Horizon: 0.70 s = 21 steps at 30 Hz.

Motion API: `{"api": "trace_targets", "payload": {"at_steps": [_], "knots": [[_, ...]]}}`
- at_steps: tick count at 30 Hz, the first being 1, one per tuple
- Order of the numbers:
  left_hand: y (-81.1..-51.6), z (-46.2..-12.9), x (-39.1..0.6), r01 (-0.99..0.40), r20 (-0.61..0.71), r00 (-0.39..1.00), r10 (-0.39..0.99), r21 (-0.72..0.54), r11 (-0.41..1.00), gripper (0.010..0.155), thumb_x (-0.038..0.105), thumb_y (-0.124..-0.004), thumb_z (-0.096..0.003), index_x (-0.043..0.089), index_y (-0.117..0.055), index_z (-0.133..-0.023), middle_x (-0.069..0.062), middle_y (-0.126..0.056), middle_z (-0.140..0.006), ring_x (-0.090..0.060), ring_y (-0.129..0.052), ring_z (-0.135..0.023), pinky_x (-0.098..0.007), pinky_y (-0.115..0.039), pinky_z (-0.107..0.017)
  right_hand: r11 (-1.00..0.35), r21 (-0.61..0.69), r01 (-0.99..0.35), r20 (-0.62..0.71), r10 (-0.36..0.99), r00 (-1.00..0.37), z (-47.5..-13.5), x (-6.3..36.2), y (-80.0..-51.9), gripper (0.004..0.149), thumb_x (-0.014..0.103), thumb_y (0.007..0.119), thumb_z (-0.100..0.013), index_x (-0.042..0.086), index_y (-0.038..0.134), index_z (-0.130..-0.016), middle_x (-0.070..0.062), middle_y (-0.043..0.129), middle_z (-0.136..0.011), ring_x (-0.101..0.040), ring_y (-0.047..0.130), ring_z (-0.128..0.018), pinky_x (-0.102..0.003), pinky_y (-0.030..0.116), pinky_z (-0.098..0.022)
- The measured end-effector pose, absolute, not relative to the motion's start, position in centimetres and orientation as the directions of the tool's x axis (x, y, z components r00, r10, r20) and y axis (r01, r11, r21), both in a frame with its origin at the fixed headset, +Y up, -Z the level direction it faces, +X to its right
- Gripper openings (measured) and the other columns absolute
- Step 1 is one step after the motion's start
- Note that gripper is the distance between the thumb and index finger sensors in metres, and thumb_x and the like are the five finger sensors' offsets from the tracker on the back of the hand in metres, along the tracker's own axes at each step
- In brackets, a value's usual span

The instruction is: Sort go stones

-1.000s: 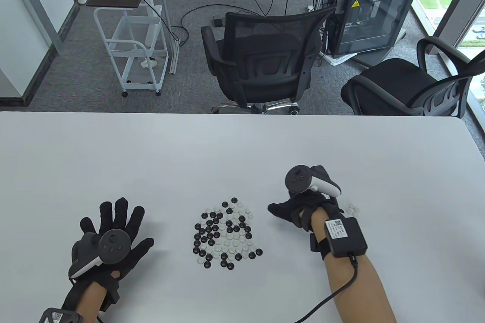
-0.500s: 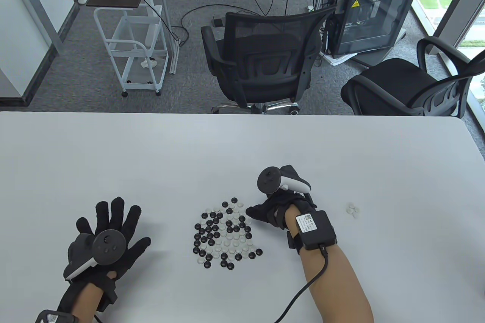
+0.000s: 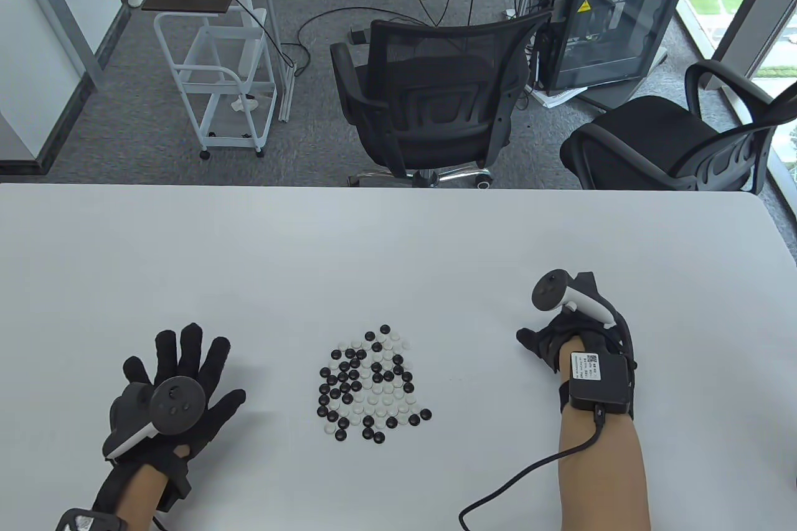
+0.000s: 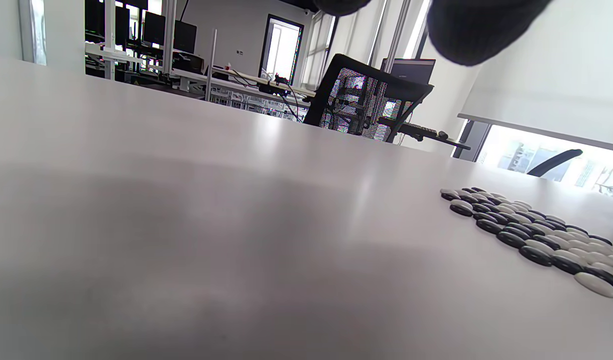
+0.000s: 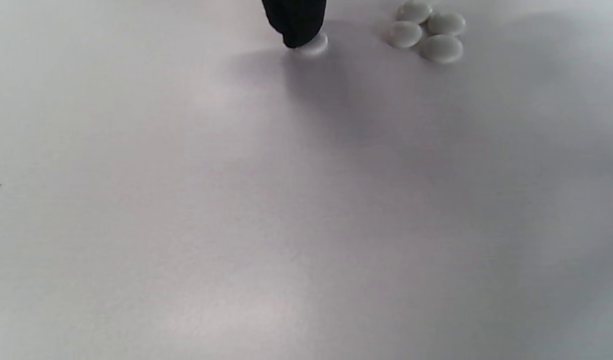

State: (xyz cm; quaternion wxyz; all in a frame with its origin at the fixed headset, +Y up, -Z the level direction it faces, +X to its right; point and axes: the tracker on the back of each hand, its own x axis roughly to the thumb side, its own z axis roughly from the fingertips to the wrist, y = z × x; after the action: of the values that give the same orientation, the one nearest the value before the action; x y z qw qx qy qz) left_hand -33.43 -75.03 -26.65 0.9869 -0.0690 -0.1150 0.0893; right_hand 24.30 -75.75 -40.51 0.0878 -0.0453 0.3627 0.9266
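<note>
From the table view, my left hand point(image 3: 177, 391) lay flat on the white surface point(image 3: 398, 244), palm down, fingers spread wide and holding nothing, well to the left of the mixed pile of black and white Go stones point(image 3: 369, 383). The pile sat near the front middle of the surface, between my two hands. My right hand point(image 3: 563, 338) was off to the right of the pile and well apart from it, its fingers curled down toward the surface; from above I could not tell what they were doing. A black box point(image 3: 599, 381) was strapped to my right wrist, its cable trailing back along my forearm. Beyond the far edge stood a black mesh chair point(image 3: 429, 101).

In the left wrist view, only the dark tips of my gloved fingers point(image 4: 479, 27) hung in at the top edge. The stones lay in a low band at the right.

In the right wrist view, one gloved fingertip point(image 5: 296, 20) pressed down on a single white stone point(image 5: 314, 45) against the surface. Near it, to the right, four white stones point(image 5: 426, 32) lay clustered, touching one another.
</note>
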Motion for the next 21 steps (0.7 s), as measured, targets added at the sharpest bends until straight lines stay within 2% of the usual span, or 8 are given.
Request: {"api": "trace_targets", "payload": {"at_steps": [12,15,21], "knots": [[-75.1,-26.6,-33.4,-0.160,0.211,0.959,0.192,-0.158,0.974,0.083,0.063,-0.056,-0.0604,0.020,-0.019,-0.121,-0.026,0.004,-0.121,-0.059,0.008,-0.104,-0.085,0.003,-0.051,-0.755,0.625,-0.200,-0.198,0.095,-0.976,-40.2,26.5,-76.0,0.071,0.048,0.052,-0.058,0.001,0.059,-0.112,-0.048,0.010,-0.108,-0.074,-0.001,-0.086,-0.094,0.014,-0.050],[-74.9,-26.6,-33.6,-0.168,0.206,0.958,0.197,-0.149,0.974,0.083,0.063,-0.056,-0.0603,0.020,-0.019,-0.121,-0.026,0.005,-0.121,-0.059,0.008,-0.104,-0.085,0.003,-0.051,-0.749,0.617,-0.240,-0.209,0.138,-0.968,-40.2,26.5,-75.8,0.072,0.048,0.052,-0.058,0.000,0.058,-0.112,-0.048,0.009,-0.108,-0.075,-0.002,-0.085,-0.094,0.014,-0.050],[-74.8,-26.6,-33.8,-0.179,0.200,0.958,0.207,-0.148,0.973,0.083,0.063,-0.056,-0.0604,0.020,-0.019,-0.121,-0.026,0.005,-0.121,-0.059,0.008,-0.104,-0.085,0.003,-0.051,-0.758,0.610,-0.230,-0.078,0.231,-0.970,-41.0,22.9,-74.2,0.072,0.048,0.053,-0.058,-0.001,0.065,-0.110,-0.049,0.011,-0.108,-0.075,-0.001,-0.085,-0.094,0.015,-0.050]]}}
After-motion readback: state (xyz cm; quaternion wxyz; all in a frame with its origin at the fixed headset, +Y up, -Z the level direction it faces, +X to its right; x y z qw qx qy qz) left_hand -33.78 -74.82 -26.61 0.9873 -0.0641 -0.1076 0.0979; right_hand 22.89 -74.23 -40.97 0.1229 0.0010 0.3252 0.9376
